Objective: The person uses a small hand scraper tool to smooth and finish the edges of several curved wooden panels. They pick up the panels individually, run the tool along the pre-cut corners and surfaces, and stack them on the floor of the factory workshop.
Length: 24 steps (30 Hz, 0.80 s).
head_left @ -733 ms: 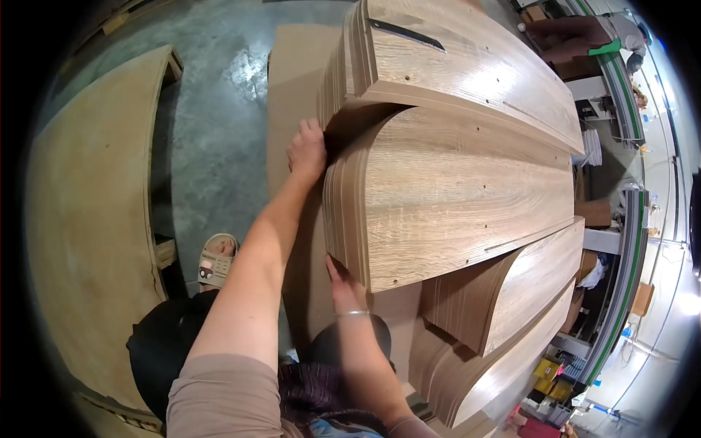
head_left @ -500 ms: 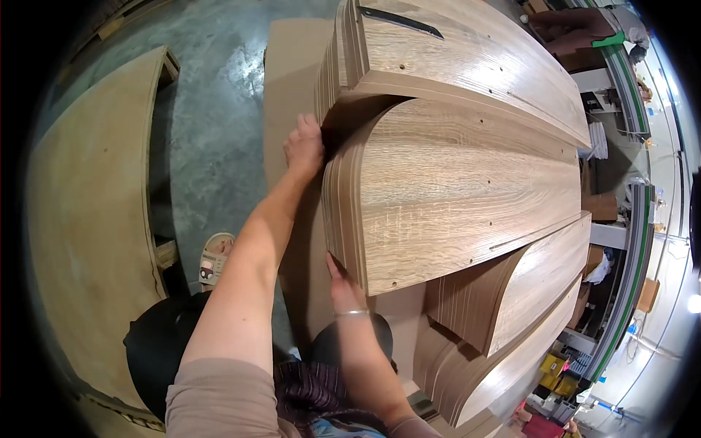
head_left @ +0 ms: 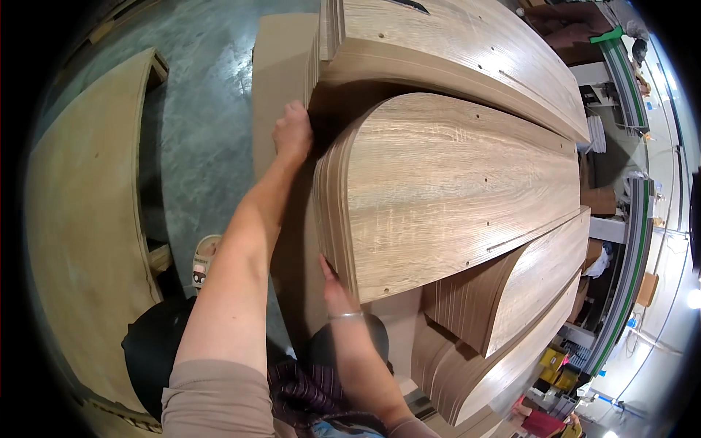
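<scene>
A stack of thin wood-grain panels (head_left: 445, 175) with rounded corners lies in front of me, small holes dotting its top face. At its far left corner my left hand (head_left: 293, 133) has its fingers curled in toward the stack's edge, the fingertips lost in the dark gap. My right hand (head_left: 339, 298) is at the near left corner. One of its digits lies straight along the layered edge, and the other fingers are hidden beside the panels. Beyond the gap stands another stack of panels (head_left: 453, 36), with a dark flat strip (head_left: 410, 6) on top.
More curved panels (head_left: 540, 285) are piled at the near right. A large pale board (head_left: 87, 219) stands at the left, beside the grey floor (head_left: 208, 139). Brown cardboard (head_left: 281, 66) lies under the stacks. Along the right runs a long rail (head_left: 628, 270); a person (head_left: 569, 33) is at the far right.
The middle stack's left end has shifted slightly toward me, and the dark gap to the far stack is wider. Both hands have moved a little left with it. The view has shifted too.
</scene>
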Each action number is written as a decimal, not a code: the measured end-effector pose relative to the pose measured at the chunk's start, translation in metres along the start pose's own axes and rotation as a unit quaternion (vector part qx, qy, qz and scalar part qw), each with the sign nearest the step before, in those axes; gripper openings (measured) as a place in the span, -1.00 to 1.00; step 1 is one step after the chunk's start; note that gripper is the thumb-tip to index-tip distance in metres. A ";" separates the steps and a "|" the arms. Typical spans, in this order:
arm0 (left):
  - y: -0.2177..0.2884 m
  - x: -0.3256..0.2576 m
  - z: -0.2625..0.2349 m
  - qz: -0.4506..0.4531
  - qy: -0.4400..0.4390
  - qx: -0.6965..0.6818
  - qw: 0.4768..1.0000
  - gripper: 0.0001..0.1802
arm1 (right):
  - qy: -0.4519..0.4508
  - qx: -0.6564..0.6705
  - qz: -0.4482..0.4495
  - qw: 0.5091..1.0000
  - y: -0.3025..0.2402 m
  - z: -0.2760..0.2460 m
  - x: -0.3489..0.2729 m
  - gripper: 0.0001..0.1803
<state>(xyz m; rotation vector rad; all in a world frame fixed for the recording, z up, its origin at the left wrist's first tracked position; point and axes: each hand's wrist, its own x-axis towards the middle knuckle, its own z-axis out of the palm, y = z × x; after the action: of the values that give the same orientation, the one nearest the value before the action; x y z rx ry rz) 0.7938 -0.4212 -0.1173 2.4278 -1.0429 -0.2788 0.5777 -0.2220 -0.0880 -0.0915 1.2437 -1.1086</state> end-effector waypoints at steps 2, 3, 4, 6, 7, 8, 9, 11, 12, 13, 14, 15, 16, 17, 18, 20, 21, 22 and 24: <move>-0.001 0.007 -0.001 0.019 0.026 -0.005 0.999 -0.85 | -0.004 -0.008 -0.016 1.000 0.000 0.001 -0.003 -0.48; 0.000 0.010 -0.004 0.018 0.024 -0.005 1.000 -0.85 | -0.004 -0.011 -0.022 1.000 0.000 0.001 -0.004 -0.49; 0.001 0.013 -0.007 0.030 0.018 -0.013 0.999 -0.86 | -0.018 0.006 -0.028 0.999 -0.001 0.000 -0.004 -0.50; 0.002 0.020 -0.008 0.040 0.013 -0.021 0.999 -0.87 | -0.033 0.022 -0.034 0.999 -0.002 -0.002 -0.005 -0.52; 0.002 0.026 -0.006 0.035 0.012 -0.002 0.999 -0.88 | -0.040 0.003 -0.036 0.999 -0.002 -0.003 -0.006 -0.53; 0.004 0.031 -0.001 0.029 0.009 0.014 0.999 -0.88 | -0.046 -0.017 -0.042 0.998 -0.005 -0.005 -0.005 -0.55; 0.000 0.036 0.000 0.029 0.008 0.017 0.999 -0.88 | -0.044 -0.016 -0.039 0.998 -0.007 0.004 -0.010 -0.55; -0.006 0.045 0.004 0.018 0.020 0.013 1.000 -0.87 | -0.007 -0.070 -0.005 0.997 -0.011 0.017 -0.020 -0.46; -0.002 0.050 0.004 0.019 0.019 0.008 1.000 -0.87 | -0.006 -0.072 -0.010 0.997 -0.009 0.000 -0.013 -0.46; 0.003 0.055 0.004 0.021 0.024 0.005 0.999 -0.88 | -0.001 -0.071 -0.009 0.997 -0.004 -0.015 -0.005 -0.47; 0.001 0.060 0.005 0.024 0.029 0.009 0.999 -0.88 | 0.004 -0.068 -0.002 0.998 -0.003 -0.015 -0.004 -0.47; 0.000 0.064 0.006 0.025 0.028 0.011 0.999 -0.88 | 0.009 -0.064 0.003 0.998 0.000 -0.015 -0.004 -0.48; -0.001 0.068 0.007 0.027 0.029 0.011 0.999 -0.88 | 0.012 -0.061 0.006 0.998 0.001 -0.015 -0.003 -0.48; 0.000 0.071 0.008 0.028 0.029 0.011 0.999 -0.88 | 0.018 -0.058 0.009 0.998 0.000 -0.014 -0.003 -0.49; 0.000 0.074 0.008 0.031 0.028 0.011 0.999 -0.88 | 0.023 -0.056 0.011 0.998 0.000 -0.011 -0.003 -0.49; 0.000 0.077 0.007 0.022 0.015 0.017 1.000 -0.87 | 0.029 -0.053 0.015 0.998 0.001 -0.009 -0.004 -0.50; -0.001 0.077 0.006 0.024 0.013 0.017 0.999 -0.87 | 0.033 -0.051 0.015 0.998 0.001 -0.008 -0.004 -0.51; -0.002 0.076 0.004 0.021 0.015 0.011 1.000 -0.85 | 0.036 -0.051 0.016 0.998 0.001 -0.006 -0.003 -0.51; 0.001 0.074 -0.004 0.019 0.024 0.005 1.000 -0.84 | 0.043 -0.048 0.017 0.998 0.001 -0.002 -0.006 -0.52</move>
<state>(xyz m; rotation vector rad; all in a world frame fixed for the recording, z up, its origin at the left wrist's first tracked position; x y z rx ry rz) 0.8458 -0.4740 -0.1130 2.4089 -1.0699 -0.2021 0.5767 -0.2164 -0.0852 -0.0958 1.3707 -1.0325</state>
